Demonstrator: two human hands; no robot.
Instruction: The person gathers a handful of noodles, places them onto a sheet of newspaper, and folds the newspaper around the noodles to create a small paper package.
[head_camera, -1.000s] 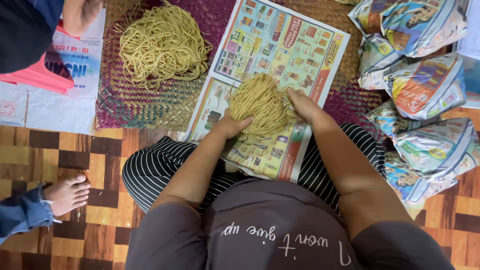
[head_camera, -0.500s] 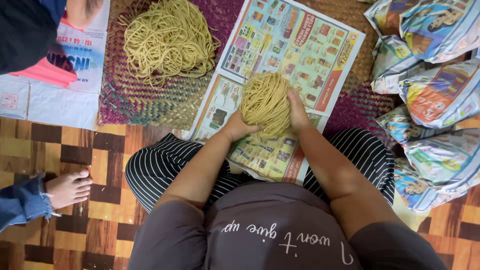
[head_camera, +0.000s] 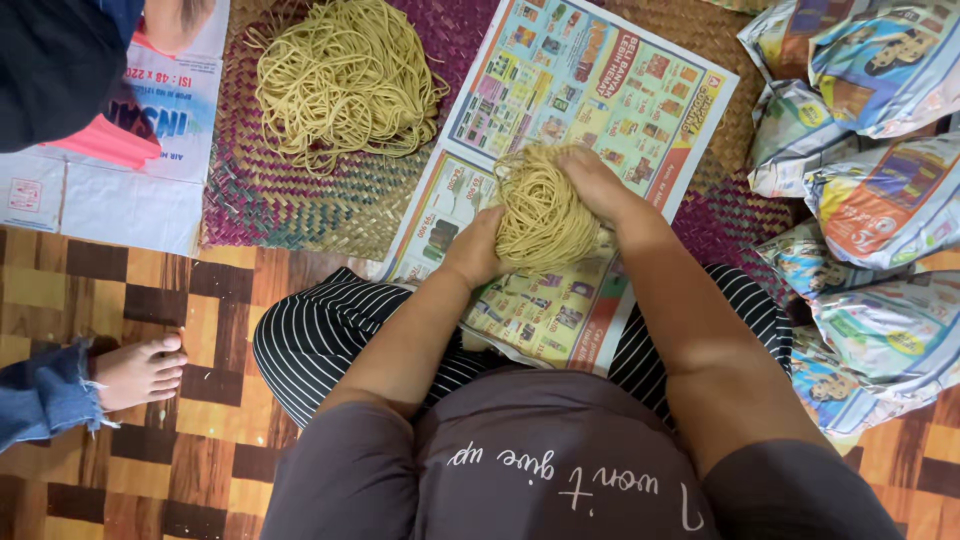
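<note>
Yellow noodle strands, bunched into a rounded bundle (head_camera: 545, 212), sit between my two hands over the open newspaper sheet (head_camera: 590, 90). Only one view available, the head camera looking straight down, so all entries come from it.

Head view. Left hand (head_camera: 472, 252) is at about 8 o'clock of the bundle, palm cupped against its lower left flank, fingers curled under and mostly hidden by the strands. Right hand (head_camera: 592, 185) is at about 2 o'clock, fingers wrapped over the upper right side and pressing inward. Both hands are closed on the bundle; neither is flat or free. The bundle appears lifted slightly or pressed on the paper; I cannot tell which.

Key relation: the bundle lies directly between the palms, contact on both sides. Its long axis runs roughly 11 o'clock to 5 o'clock, across the line joining the hands. Neither hand is nearer; the right covers more of the top surface.

Surroundings. A larger loose heap of noodles (head_camera: 340, 75) lies at 10 o'clock of the bundle, well apart, on a woven mat (head_camera: 300, 210) of purple and straw colour. Paper-wrapped parcels (head_camera: 880, 190) are stacked at 3 o'clock, near my right forearm. Striped trousers (head_camera: 320, 335) cover my crossed legs under the newspaper's near edge. Another person's bare foot (head_camera: 140, 370) with a denim cuff rests on the patterned wood floor (head_camera: 60, 290) at 8 o'clock, well apart.
</note>
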